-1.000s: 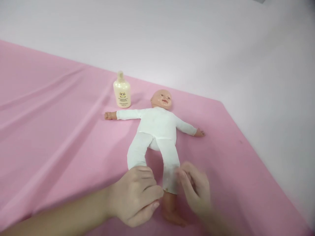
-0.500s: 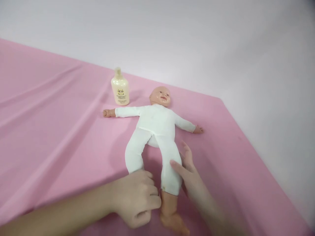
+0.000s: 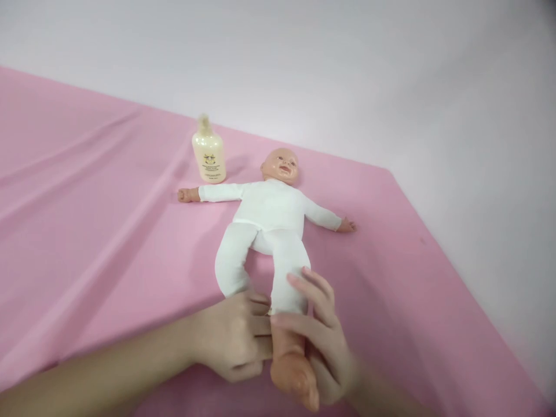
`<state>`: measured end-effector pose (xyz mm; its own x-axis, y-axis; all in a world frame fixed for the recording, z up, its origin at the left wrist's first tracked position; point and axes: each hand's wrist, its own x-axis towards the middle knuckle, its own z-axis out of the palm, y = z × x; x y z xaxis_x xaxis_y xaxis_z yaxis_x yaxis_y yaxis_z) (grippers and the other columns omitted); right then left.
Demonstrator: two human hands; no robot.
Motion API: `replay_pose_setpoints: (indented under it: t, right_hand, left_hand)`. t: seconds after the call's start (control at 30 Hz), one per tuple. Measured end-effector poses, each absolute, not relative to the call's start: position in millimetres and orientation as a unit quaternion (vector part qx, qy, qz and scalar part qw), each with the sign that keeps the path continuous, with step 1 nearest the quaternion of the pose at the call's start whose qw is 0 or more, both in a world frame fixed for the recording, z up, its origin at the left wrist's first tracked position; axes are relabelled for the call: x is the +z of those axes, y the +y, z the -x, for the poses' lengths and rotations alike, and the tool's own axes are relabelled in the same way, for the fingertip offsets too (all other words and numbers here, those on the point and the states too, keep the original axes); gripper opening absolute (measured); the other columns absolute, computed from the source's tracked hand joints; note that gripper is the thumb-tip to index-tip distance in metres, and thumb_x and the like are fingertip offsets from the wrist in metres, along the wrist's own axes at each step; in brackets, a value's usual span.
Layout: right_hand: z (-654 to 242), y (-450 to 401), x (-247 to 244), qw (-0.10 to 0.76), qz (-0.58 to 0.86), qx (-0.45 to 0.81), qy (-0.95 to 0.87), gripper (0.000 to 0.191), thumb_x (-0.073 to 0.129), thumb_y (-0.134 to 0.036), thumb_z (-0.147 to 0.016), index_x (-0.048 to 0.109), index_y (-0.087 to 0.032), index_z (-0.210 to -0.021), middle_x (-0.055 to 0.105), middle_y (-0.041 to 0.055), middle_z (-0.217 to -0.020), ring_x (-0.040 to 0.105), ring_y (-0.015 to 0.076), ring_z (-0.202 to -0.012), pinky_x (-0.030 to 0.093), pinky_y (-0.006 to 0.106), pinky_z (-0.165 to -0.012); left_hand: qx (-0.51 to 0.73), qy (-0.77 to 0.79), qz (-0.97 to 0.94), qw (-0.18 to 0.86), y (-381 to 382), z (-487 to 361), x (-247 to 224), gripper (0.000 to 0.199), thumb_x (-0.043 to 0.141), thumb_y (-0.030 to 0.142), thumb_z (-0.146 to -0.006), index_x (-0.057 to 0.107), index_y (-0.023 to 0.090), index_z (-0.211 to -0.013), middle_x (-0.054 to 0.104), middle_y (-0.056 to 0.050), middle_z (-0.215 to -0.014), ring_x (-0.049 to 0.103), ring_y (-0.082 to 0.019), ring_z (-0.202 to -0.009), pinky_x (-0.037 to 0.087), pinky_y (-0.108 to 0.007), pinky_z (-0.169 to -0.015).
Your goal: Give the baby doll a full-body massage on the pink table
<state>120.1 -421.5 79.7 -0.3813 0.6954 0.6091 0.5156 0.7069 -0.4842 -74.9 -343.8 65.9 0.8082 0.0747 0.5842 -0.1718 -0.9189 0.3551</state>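
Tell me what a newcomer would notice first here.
Probably the bald baby doll with a white cloth body, lying face up, arms spread, mid-picture on pink cloth. Just beyond its arm at picture left stands a glossy cream bottle. At the bottom, the left hand and right hand are at the doll's legs.

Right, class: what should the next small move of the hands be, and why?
Perhaps settle the right hand into a gentle hold on the baby doll: its fingers lie spread across one leg, above the bare foot. The left hand, curled, hides the lower end of the other leg.
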Motion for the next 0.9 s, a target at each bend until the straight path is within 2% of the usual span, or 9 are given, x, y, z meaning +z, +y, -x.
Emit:
replay_pose_setpoints:
  t: [0.13, 0.2, 0.27, 0.4, 0.53, 0.7, 0.8, 0.9]
  right_hand:
    - [-116, -417, 86, 0.381, 0.335, 0.020, -0.862, 0.037, 0.040, -0.044, -0.098, 0.059, -0.022, -0.121, 0.060, 0.0109, -0.134, 0.041, 0.0294, -0.141, 0.024, 0.048, -0.121]
    - [-113, -417, 85, 0.400, 0.332, -0.005, -0.854, 0.029, 0.044, -0.040, -0.095, 0.061, -0.022, -0.109, 0.067, 0.0083, -0.117, 0.046, 0.0278, -0.135, 0.022, 0.046, -0.121]
    - [-110, -416, 82, 0.425, 0.331, -0.003, -0.842, 0.015, 0.051, -0.032, -0.089, 0.058, -0.023, -0.098, 0.069, 0.0042, -0.100, 0.059, 0.0238, -0.118, 0.020, 0.044, -0.121]
    - [-109, -415, 77, 0.453, 0.346, 0.043, -0.821, 0.002, 0.052, -0.023, -0.088, 0.052, -0.023, -0.090, 0.067, -0.0016, -0.089, 0.068, 0.0162, -0.093, 0.023, 0.042, -0.120]
    - [-109, -417, 84, 0.452, 0.351, 0.089, -0.815, 0.008, 0.052, -0.030, -0.084, 0.049, -0.023, -0.084, 0.062, -0.0043, -0.077, 0.067, 0.0163, -0.083, 0.027, 0.046, -0.116]
    - [-109, -422, 95, 0.454, 0.356, 0.162, -0.801, 0.011, 0.052, -0.021, -0.073, 0.049, -0.023, -0.083, 0.061, -0.0052, -0.070, 0.064, 0.0139, -0.069, 0.039, 0.042, -0.102]
    - [-113, -422, 97, 0.441, 0.340, 0.194, -0.807, 0.005, 0.051, -0.027, -0.082, 0.048, -0.023, -0.081, 0.061, -0.0037, -0.069, 0.063, 0.0143, -0.066, 0.042, 0.040, -0.095]
    - [-114, -421, 99, 0.447, 0.332, 0.223, -0.800, 0.014, 0.046, -0.034, -0.090, 0.048, -0.023, -0.082, 0.060, -0.0027, -0.068, 0.064, 0.0155, -0.067, 0.044, 0.040, -0.093]
  left_hand:
    - [0.349, -0.045, -0.913, 0.204, -344, 72, 68, 0.014, 0.049, 0.017, -0.088, 0.063, 0.020, -0.088, 0.074, -0.005, -0.092, 0.068, -0.019, -0.093, 0.055, -0.034, -0.087]
    - [0.361, -0.037, -0.909, 0.203, -344, 72, 68, 0.014, 0.048, 0.016, -0.087, 0.061, 0.020, -0.083, 0.071, -0.002, -0.081, 0.066, -0.018, -0.082, 0.055, -0.034, -0.080]
    - [0.346, -0.027, -0.917, 0.199, -344, 73, 66, 0.012, 0.048, 0.015, -0.082, 0.058, 0.021, -0.078, 0.067, -0.001, -0.072, 0.062, -0.017, -0.070, 0.052, -0.034, -0.071]
    - [0.304, -0.019, -0.935, 0.179, -344, 75, 64, 0.010, 0.048, 0.015, -0.074, 0.057, 0.021, -0.076, 0.064, -0.002, -0.068, 0.056, -0.018, -0.063, 0.047, -0.035, -0.063]
    - [0.290, -0.022, -0.942, 0.168, -344, 75, 65, 0.011, 0.049, 0.015, -0.073, 0.058, 0.020, -0.076, 0.061, -0.002, -0.066, 0.051, -0.017, -0.059, 0.043, -0.034, -0.058]
    - [0.266, -0.033, -0.950, 0.162, -344, 75, 63, 0.009, 0.051, 0.017, -0.075, 0.057, 0.021, -0.071, 0.057, -0.002, -0.063, 0.047, -0.017, -0.055, 0.041, -0.034, -0.055]
    - [0.258, -0.032, -0.951, 0.165, -344, 75, 62, 0.008, 0.051, 0.018, -0.075, 0.058, 0.021, -0.071, 0.056, -0.001, -0.061, 0.046, -0.017, -0.053, 0.040, -0.035, -0.054]
    - [0.263, -0.026, -0.949, 0.172, -344, 75, 63, 0.008, 0.051, 0.016, -0.073, 0.057, 0.021, -0.075, 0.056, -0.001, -0.060, 0.046, -0.018, -0.052, 0.039, -0.035, -0.052]
